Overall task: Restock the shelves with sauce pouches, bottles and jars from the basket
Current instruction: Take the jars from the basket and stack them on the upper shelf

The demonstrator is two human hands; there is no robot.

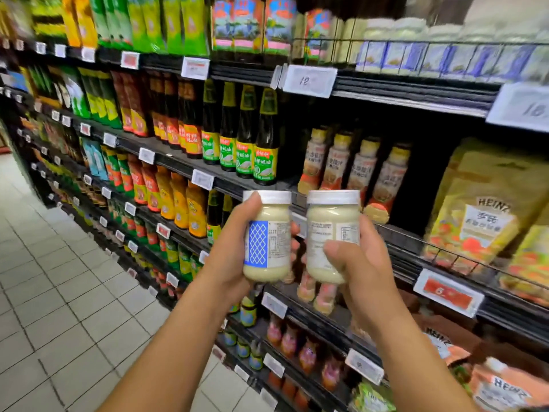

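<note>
Pouches printed HEINZ stand at the right, and a shelf tag far above reads 12. Near the middle shelf, upright and side by side, are two white-lidded clear jars full of pale cream sauce. The left hand curls its fingers round the blue-lattice jar, the right hand round the fine-print jar.

HEINZ is printed on the yellow pouch and lower orange pouch; a shelf tag reads 12.
</note>
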